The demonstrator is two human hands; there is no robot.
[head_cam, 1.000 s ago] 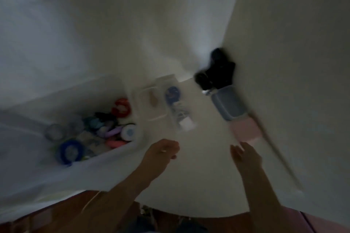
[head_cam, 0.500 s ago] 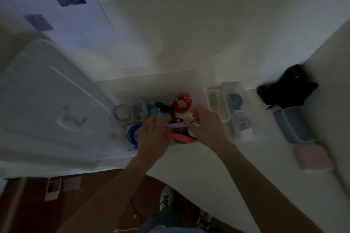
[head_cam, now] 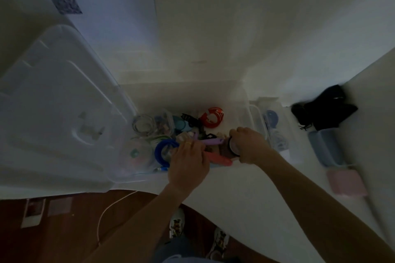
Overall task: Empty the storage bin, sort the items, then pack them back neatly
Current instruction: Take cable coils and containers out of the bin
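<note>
Fingers (head_cam: 193, 145) of left hand (head_cam: 188, 164) pinching purple stick (head_cam: 210, 141); right hand (head_cam: 249, 145) gripping round container (head_cam: 234, 147); clear plastic bin (head_cam: 243, 100) looking mostly full, emptying barely starting.

My head view is dim and murky, colours muted, soft blur throughout; wide-angle bending warps the edges, and the floor sinks into shadow.

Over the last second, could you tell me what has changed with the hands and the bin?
Both hands moved from above the table into the storage bin. The left hand now holds a purple stick; the right hand grips a round tape-like item. The red coil, blue ring and pink case stayed put.
</note>
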